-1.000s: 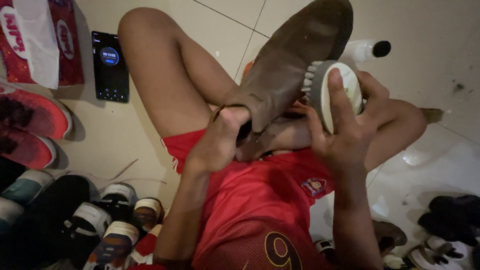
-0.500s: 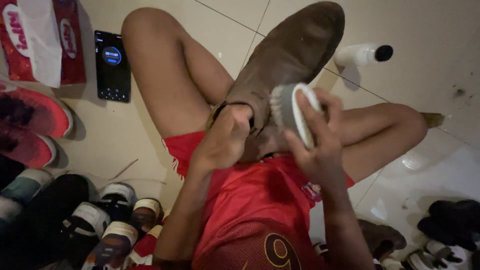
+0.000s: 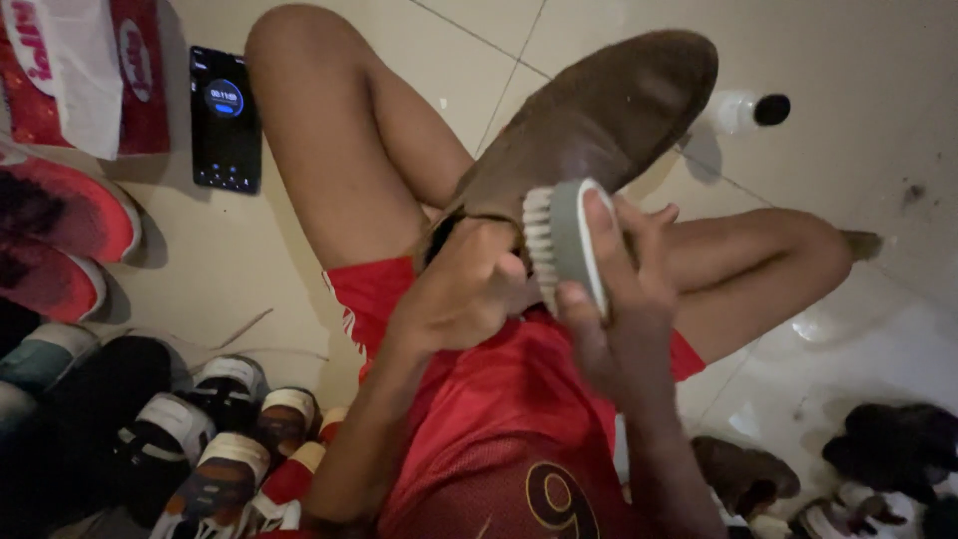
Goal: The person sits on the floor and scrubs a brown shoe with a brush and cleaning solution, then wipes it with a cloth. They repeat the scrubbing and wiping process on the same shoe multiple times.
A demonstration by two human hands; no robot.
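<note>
- Head view: the person sits on the tiled floor with knees spread, and a brown suede shoe is held up over the lap, its long axis slanting from the heel near the belly up and away to the toe at the upper right.
- The left hand is clenched around the shoe's heel opening, gripping it from below.
- The right hand grasps a grey scrubbing brush, white bristles turned leftward against the shoe's rear side, just beside the left hand's knuckles.
- The shoe's length runs up and away from the brush, so most of the suede lies beyond the bristles toward the toe.
- Around them: a dark phone on the floor to the left, a white bottle with a black cap past the toe, and rows of sneakers at lower left.
</note>
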